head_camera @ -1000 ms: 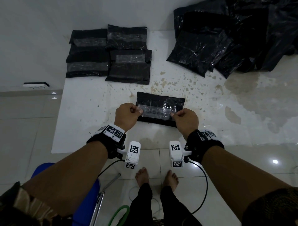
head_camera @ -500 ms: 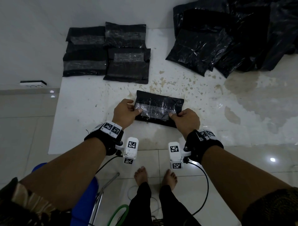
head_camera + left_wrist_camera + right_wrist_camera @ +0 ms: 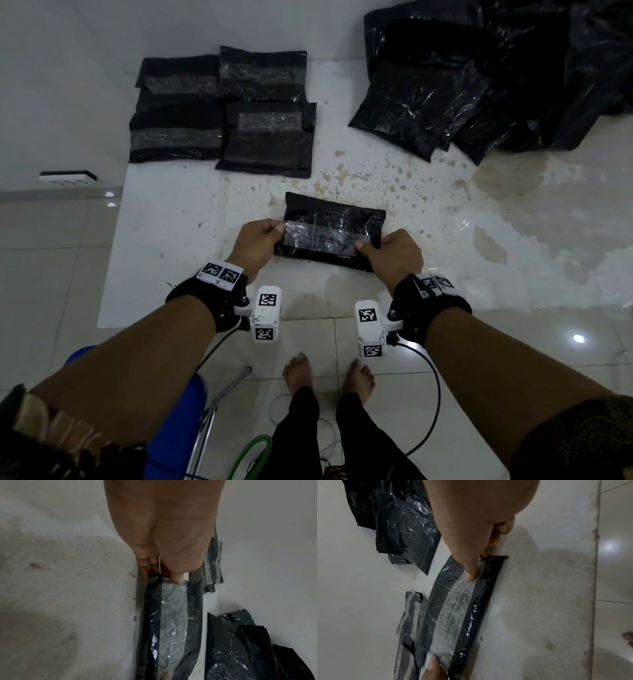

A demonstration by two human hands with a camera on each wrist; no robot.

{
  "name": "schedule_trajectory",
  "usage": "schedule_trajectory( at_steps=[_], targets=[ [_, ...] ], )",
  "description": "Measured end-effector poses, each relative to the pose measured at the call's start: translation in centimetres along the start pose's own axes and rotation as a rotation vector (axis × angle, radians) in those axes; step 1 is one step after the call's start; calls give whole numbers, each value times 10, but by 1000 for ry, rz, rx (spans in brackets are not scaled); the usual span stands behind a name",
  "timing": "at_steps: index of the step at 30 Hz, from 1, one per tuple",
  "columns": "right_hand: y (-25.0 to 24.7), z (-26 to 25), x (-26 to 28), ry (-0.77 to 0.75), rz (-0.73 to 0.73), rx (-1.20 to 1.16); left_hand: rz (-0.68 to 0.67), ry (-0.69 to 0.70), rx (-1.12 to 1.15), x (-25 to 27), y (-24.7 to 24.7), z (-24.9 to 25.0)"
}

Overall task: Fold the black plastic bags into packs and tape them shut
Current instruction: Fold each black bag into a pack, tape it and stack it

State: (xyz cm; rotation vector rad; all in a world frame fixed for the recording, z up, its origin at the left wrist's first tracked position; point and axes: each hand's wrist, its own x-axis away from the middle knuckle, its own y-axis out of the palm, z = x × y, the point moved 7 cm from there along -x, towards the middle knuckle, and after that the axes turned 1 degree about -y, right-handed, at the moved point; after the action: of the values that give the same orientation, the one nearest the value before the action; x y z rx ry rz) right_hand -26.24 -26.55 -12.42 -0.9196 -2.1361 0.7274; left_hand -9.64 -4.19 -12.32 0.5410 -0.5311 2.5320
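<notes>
Four taped packs (image 3: 222,113) are stacked at the far left, loose bags (image 3: 496,78) are left unfolded far right, and the current pack (image 3: 334,229) is pinched at its tape ends by the left hand (image 3: 255,245) and right hand (image 3: 394,255) near the table (image 3: 445,240) edge.

1. I count one folded pack (image 3: 334,233) at the near edge of the white board (image 3: 178,240), with one strip of clear tape (image 3: 318,236) along it;
2. I count four taped packs (image 3: 222,109) at the far left, in two overlapping columns;
3. I see one heap of loose black bags (image 3: 479,75) at the far right; how many it holds I cannot tell;
4. I count two hands, left hand (image 3: 257,245) and right hand (image 3: 394,255), and two bare feet (image 3: 329,373); one white block (image 3: 66,177) sits on the floor.
</notes>
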Motion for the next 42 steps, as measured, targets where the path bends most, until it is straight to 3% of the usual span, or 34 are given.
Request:
schedule_trajectory(
  at_steps=[5, 11, 21, 28, 38, 42],
  targets=[
    [-1, 0, 0, 5, -11, -4, 11, -72, 37, -6, 0, -5],
    [0, -4, -2, -25, -44, 33, -77, -14, -34, 2, 19, 8],
    [-8, -4, -14, -54, -44, -24, -20, -2, -66, 2, 25, 1],
    [-11, -2, -15, -104, -43, -93, -58, 4, -8, 8, 32, 5],
    [-10, -17, -9, -173, -333, -410, -50, -7, 81, 22, 28, 24],
    [-16, -29, -6, -207, -427, -408, -9, 10, 100, 32, 29, 37]
  ],
)
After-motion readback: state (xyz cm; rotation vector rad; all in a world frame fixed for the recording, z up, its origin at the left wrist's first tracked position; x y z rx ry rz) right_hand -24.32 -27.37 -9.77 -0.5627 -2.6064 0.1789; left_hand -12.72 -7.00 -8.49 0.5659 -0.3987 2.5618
